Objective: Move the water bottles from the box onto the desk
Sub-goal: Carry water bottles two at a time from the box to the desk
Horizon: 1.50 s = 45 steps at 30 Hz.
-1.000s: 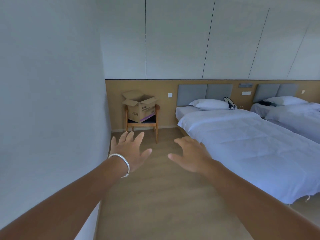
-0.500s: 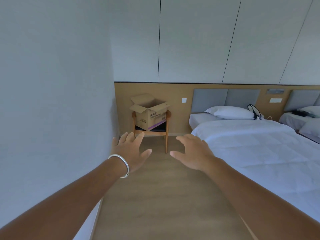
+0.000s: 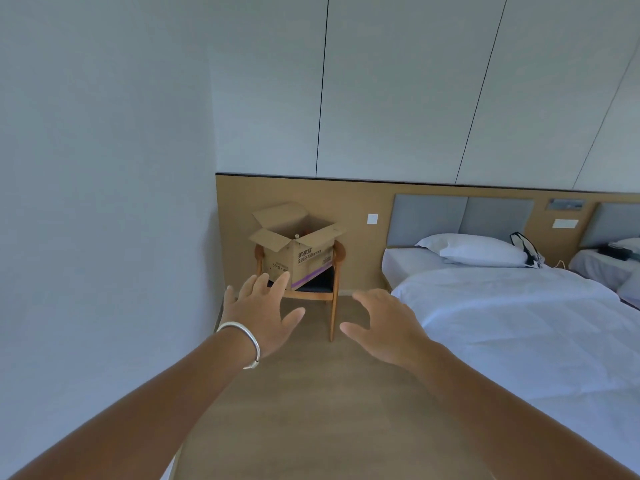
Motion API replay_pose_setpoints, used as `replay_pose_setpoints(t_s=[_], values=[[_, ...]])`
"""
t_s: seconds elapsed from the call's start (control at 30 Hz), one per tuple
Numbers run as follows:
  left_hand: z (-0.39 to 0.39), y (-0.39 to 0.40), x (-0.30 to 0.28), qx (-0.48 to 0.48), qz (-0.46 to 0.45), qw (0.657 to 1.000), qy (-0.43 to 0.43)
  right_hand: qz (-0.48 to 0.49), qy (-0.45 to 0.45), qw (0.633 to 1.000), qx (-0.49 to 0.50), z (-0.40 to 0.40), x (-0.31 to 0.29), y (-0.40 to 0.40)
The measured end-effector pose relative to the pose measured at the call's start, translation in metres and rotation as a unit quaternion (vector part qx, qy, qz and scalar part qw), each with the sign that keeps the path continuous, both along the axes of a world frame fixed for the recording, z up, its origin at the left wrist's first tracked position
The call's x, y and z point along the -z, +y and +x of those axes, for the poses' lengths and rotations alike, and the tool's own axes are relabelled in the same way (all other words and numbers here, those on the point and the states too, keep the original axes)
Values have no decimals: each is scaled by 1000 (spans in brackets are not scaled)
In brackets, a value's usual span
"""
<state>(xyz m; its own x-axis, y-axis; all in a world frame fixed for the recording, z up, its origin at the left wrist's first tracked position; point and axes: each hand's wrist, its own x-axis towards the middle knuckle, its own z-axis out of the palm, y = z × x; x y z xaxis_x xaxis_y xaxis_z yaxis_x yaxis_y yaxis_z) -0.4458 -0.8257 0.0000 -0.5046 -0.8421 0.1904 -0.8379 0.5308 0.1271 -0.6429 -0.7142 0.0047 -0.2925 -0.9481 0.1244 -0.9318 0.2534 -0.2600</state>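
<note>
A person's two bare arms are reaching forward into a bedroom, palms down, with the left hand (image 3: 263,313) and the right hand (image 3: 382,325) both spread, fingers apart and holding nothing. An open cardboard box (image 3: 298,247) is sitting tilted on the dark seat of a wooden chair (image 3: 327,289) in the corner, against the tan wall panel, its flaps folded outward. A small white bottle cap (image 3: 296,236) is showing just inside the box's opening; the rest of the water bottles is hidden by the box walls. The box is standing ahead of both hands and apart from them, with the left hand's fingertips overlapping its lower front edge in the view and the right hand lying off to the box's right, nearer the bed (image 3: 512,327). A silver bangle (image 3: 242,341) is circling the left wrist. A white pillow (image 3: 474,249) is lying at the head of the bed.
</note>
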Motion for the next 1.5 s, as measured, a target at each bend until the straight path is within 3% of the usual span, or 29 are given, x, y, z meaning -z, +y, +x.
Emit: replay_pose_setpoints(t_s=[0.47,0.87,1.3,1.5], values=[[-68,-215,22,-7,33,999,-4,3,19,999,-31,-69,16,-234],[-186,-401,13,-38,29,999,-6,-12,-5,998,-65,-188,19,-451],[-280,-594,55,-45,72,996,-12,15,-34,997,-64,-285,48,-631],[-311,-721,72,-30,72,997,-9,29,-33,998,-38,-314,60,-740]])
